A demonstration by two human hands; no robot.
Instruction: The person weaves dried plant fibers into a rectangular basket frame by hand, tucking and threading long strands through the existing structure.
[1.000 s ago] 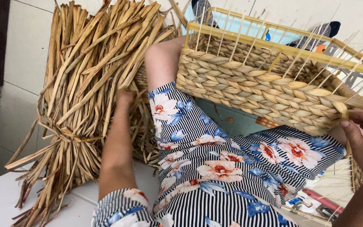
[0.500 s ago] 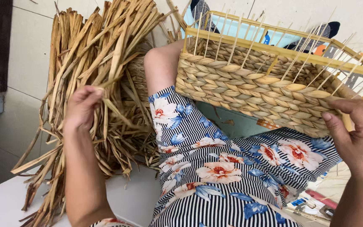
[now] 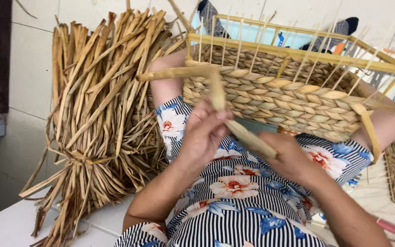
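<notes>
Nearest the camera, over a lap in striped floral cloth (image 3: 234,206), both hands are closed on one flat dried-grass strand (image 3: 248,135): the left hand (image 3: 204,132) pinches it where it bends upward, the right hand (image 3: 289,158) grips its lower end. The strand, pale tan and ribbon-like, looks light, pliable along its length yet liable to crack if creased sharply; holding it close to the bend seems the surest grip. Beyond the hands, a half-woven basket (image 3: 280,98) rests on the knees, its braided rows topped by a yellow frame (image 3: 298,55) with thin upright stakes. Farther left, a tied bundle of dried strands (image 3: 97,114) leans against the tiled wall (image 3: 28,55).
</notes>
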